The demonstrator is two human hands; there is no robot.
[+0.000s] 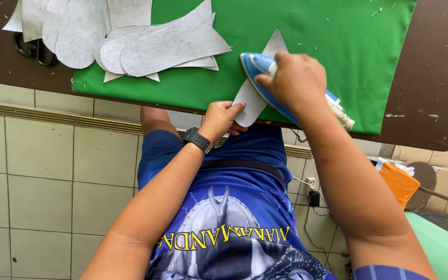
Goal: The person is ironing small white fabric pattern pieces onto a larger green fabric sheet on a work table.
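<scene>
I see the right hand (pixel 295 79) wrapped tight around the handle of the blue and white electric iron (pixel 265 78), which sits on the pointed grey felt-like fabric piece (pixel 257 85) at the near edge of the green cloth pad (pixel 307 41). The piece's long axis runs from its far tip down to the left hand (pixel 223 116), whose fingers (pixel 234 108) pinch its near end. The left hand is thus nearer the free end, just beside the iron.
</scene>
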